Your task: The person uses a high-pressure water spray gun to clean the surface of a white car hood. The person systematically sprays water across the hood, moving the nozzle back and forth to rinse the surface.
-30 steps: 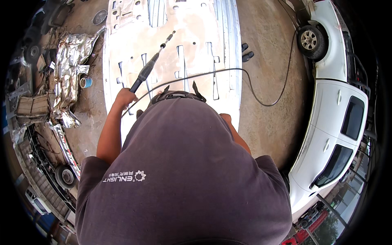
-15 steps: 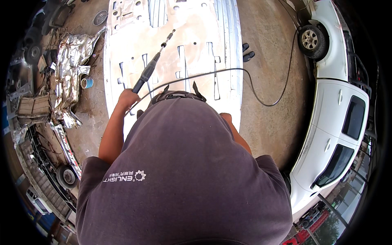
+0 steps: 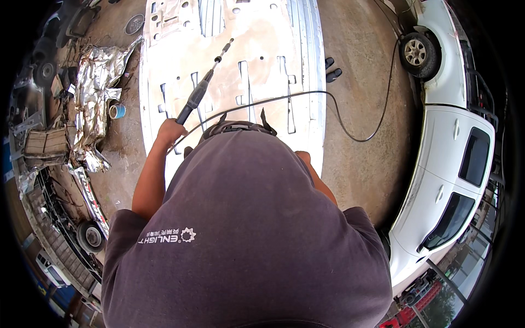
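We wear white lettering [image 3: 167, 236] on a dark shirt [image 3: 246, 208], wrap our left hand [image 3: 171, 132] round the rear of a black wand [image 3: 196, 98] over the pale panel [image 3: 262, 46], and cannot tell what our mostly hidden right hand [image 3: 303, 157] grips.

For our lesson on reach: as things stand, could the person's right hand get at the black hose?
Probably yes: the hose crosses the pale metal panel ahead of the right hand, with nothing visible between, though the shirt mostly hides that hand.
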Demonstrator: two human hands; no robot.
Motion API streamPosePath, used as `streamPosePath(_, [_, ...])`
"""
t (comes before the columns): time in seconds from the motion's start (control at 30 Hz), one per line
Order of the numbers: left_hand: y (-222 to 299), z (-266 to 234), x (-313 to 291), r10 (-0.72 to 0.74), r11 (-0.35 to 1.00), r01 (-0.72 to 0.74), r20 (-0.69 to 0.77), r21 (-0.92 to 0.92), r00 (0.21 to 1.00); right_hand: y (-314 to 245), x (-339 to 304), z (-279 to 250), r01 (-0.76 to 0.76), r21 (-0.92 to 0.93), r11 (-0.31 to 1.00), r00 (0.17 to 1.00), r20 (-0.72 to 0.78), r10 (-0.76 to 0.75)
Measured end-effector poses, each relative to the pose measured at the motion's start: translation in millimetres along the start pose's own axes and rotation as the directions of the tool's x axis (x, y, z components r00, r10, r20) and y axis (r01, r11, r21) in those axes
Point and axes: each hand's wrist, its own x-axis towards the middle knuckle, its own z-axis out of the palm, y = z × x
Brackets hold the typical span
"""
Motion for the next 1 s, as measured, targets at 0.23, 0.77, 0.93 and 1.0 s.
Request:
streamPosePath(0.23, [4.4,3.4,-9.0,-0.039,0.998,0.039,0.008,-0.052,0.999,-2.3,-7.6,-11.9,-0.023,-0.008,1.0,0.999,0.027,0.024])
streamPosePath(0.77, [-1.9,8.5,-5.2,0.007,1.0,-0.007,-0.01,0.007,1.0,21.4,18.0,33.3,-0.036,0.674,0.737,0.988,-0.087,0.128])
streamPosePath(0.93, [-1.0,7.3,0.2,0.003,1.0,-0.003,0.007,-0.019,1.0,9.3,4.4,16.6,-0.065,0.553,0.83,0.99,-0.069,0.123])
streamPosePath(1.0, [-9.1,9.9,-6.5,-0.042,0.999,0.042,0.004,-0.027,0.999,4.0,5.0,-2.9,-0.042,0.214,0.976,0.999,-0.015,0.046])
